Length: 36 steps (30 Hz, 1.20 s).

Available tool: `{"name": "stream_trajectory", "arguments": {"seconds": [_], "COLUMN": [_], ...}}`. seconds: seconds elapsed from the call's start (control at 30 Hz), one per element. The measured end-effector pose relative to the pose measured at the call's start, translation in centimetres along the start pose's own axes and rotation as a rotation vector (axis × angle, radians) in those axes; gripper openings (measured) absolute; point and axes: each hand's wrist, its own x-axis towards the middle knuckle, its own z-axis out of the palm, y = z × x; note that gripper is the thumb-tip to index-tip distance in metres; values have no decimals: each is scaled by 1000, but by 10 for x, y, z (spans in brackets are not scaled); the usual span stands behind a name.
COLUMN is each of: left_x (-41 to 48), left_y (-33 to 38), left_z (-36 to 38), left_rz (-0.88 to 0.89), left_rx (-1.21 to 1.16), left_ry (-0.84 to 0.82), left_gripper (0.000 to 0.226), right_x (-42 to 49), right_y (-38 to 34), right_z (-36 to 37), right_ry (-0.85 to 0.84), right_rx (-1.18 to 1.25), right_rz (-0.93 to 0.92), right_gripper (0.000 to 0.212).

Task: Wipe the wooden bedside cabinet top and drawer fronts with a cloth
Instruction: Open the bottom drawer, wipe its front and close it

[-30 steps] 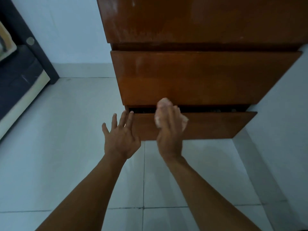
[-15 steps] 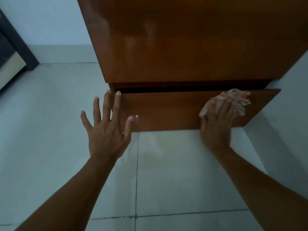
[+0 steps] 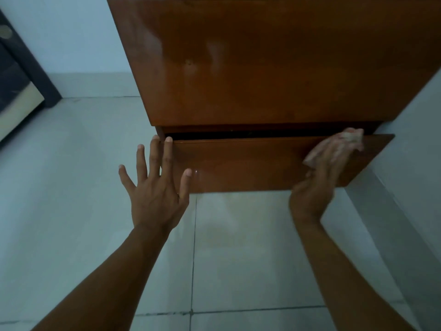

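Note:
The glossy brown wooden cabinet (image 3: 274, 68) fills the upper middle, seen from above and in front. Its lowest drawer front (image 3: 250, 163) stands slightly out, with a dark gap above it. My right hand (image 3: 319, 180) presses a pale crumpled cloth (image 3: 350, 138) flat against the right part of that drawer front, near its top edge. My left hand (image 3: 155, 189) is spread, its fingertips resting on the drawer front's left end. The cabinet top is out of frame.
Pale tiled floor (image 3: 238, 259) lies below the cabinet. A white wall (image 3: 405, 139) runs close along the cabinet's right side. A dark bed frame (image 3: 21, 75) stands at the far left. Another white wall (image 3: 71, 32) is behind.
My right hand has slid the cloth from the middle of the lowest drawer front to its right end, now near the top edge. My left hand has spread onto the drawer's left end.

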Motion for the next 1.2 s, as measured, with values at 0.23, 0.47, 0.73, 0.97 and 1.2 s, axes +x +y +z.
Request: {"name": "stream_trajectory", "arguments": {"seconds": [0.23,0.47,0.73,0.97,1.2], "left_x": [2,2,0,2,1], "left_y": [-10,-12,4,3,4], "left_z": [-2,-4,2,4,6], "left_rz": [51,58,-19,-26,-27], "left_rx": [9,-14,-71,-66,-66], "left_ry": [23,41,55,58,71], "left_gripper": [71,70,69,69,68], "right_x": [-99,-70,-13,11,9], "right_y": [-106,-18,90,119,110], "right_z": [83,60,-10,-52,-53], "right_ry": [-580,-554,-631,-628,-392], "right_rx": [-174,-364,-479,-504,-266], "right_rz": [-700,-756,-729,-538,-250], "right_gripper": [85,67,58,52,38]}}
